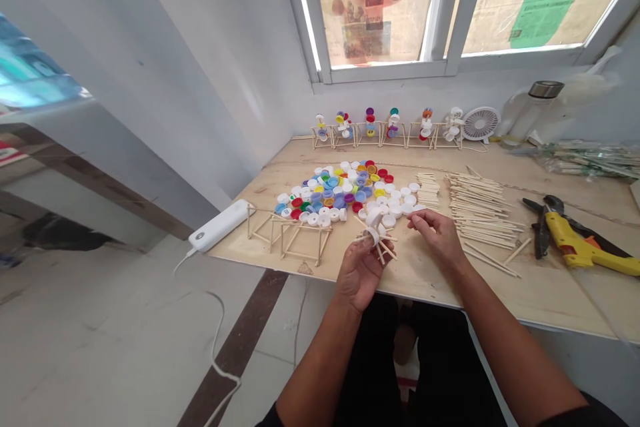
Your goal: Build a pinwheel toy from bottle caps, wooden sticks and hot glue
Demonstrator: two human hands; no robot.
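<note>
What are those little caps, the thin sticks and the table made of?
The caps look like hard plastic: bright, even colours, smooth and slightly shiny. The sticks seem to be plain wood, pale and dull, with no paint showing. The table looks like solid wood or plywood, tan with darker marks; I can't tell which.

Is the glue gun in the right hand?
No, the yellow glue gun lies on the table, well apart from the right hand.

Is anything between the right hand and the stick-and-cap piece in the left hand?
Nothing visible separates the right hand from the stick-and-cap piece; white bottle caps lie beyond the gap.
</note>
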